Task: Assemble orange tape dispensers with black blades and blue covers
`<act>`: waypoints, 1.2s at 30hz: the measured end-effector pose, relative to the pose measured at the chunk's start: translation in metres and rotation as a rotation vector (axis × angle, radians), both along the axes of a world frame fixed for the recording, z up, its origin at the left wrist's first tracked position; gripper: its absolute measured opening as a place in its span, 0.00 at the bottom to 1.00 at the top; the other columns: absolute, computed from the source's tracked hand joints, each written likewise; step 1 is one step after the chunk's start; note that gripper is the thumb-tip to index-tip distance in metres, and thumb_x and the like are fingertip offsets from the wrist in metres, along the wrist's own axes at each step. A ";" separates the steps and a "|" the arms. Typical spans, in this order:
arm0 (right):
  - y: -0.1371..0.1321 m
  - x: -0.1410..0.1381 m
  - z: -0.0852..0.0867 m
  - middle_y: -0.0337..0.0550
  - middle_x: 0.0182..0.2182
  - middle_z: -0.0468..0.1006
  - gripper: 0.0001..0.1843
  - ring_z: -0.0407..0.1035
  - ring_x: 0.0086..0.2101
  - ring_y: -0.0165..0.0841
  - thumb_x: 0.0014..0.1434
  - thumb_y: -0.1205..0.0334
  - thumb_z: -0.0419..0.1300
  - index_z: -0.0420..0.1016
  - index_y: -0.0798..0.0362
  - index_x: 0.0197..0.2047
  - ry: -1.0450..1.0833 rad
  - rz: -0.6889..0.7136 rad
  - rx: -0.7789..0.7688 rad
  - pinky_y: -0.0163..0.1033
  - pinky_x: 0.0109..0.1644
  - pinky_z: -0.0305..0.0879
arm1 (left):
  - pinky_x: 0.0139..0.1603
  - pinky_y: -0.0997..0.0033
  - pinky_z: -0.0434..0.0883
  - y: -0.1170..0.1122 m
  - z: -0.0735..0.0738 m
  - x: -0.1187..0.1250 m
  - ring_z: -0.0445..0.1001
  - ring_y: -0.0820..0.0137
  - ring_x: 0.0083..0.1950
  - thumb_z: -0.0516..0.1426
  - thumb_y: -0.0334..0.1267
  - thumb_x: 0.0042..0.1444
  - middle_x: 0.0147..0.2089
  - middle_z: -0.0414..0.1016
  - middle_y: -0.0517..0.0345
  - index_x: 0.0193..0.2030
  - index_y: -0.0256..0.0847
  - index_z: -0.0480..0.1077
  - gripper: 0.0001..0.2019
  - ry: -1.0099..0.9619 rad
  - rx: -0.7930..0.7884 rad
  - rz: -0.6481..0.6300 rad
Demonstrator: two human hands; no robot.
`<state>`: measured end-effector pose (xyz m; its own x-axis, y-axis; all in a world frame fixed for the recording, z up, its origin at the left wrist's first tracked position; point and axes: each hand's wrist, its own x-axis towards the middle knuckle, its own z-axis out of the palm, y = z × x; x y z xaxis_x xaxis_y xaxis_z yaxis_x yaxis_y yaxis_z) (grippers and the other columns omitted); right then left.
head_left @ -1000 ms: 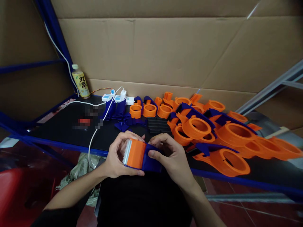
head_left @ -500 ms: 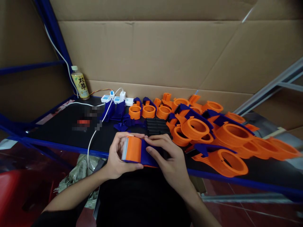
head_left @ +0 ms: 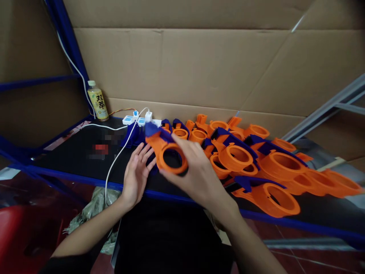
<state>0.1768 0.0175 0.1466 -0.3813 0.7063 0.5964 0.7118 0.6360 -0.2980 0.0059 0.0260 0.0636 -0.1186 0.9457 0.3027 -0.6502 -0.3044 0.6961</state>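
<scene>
- Head view, centre of the frame: the person's right hand (head_left: pixel 199 171) holds an orange-and-blue tape dispenser (head_left: pixel 161 146), its fingers clamped on the orange ring, thumb along the lower edge.
- The dispenser is raised in front of the surface (head_left: pixel 76 152), tilted, its blue end toward the upper left and the ring's opening turned toward the viewer.
- Left of the ring, the left hand (head_left: pixel 137 171) is held palm inward with fingers apart, gripping nothing; whether its fingertips touch the dispenser, one cannot tell.
- Right half: further orange-and-blue dispensers (head_left: pixel 238 155) lie heaped on the surface, several overlapping; one dispenser (head_left: pixel 264 199) lies nearest the front edge.
- Centre, behind the hands: dark-blue pieces (head_left: pixel 131 134) stand close to a white power strip (head_left: pixel 128 120), from which a white cable (head_left: pixel 107 179) runs down over the front edge.
- Upper left: a yellow-labelled bottle (head_left: pixel 98 104) stands upright at the back corner, near a blue post (head_left: pixel 68 42).
- Background: cardboard (head_left: pixel 185 64) walls the rear.
- Lower left: crumpled plastic sheeting (head_left: pixel 97 205) shows below the surface, near a red object (head_left: pixel 11 236), cut by the frame.
</scene>
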 end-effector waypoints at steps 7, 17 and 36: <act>0.130 -0.031 0.004 0.66 0.56 0.72 0.44 0.65 0.57 0.55 0.55 0.41 0.66 0.64 0.63 0.65 0.080 -0.367 -0.143 0.55 0.61 0.61 | 0.64 0.44 0.68 0.003 -0.009 0.010 0.69 0.54 0.67 0.59 0.44 0.64 0.65 0.71 0.46 0.56 0.45 0.70 0.16 0.193 0.091 -0.009; 0.161 -0.056 -0.012 0.73 0.55 0.67 0.49 0.61 0.58 0.59 0.55 0.35 0.63 0.61 0.69 0.63 -0.053 -0.512 -0.155 0.57 0.58 0.60 | 0.61 0.45 0.72 0.008 -0.013 0.008 0.72 0.53 0.64 0.61 0.43 0.62 0.57 0.78 0.46 0.49 0.43 0.74 0.11 0.260 0.077 -0.050; 0.153 -0.059 -0.004 0.70 0.57 0.65 0.49 0.62 0.58 0.58 0.59 0.28 0.54 0.63 0.64 0.65 -0.141 -0.475 -0.189 0.59 0.56 0.63 | 0.58 0.47 0.75 0.009 -0.015 0.008 0.73 0.54 0.62 0.60 0.42 0.63 0.55 0.78 0.48 0.48 0.43 0.76 0.10 0.331 0.082 -0.049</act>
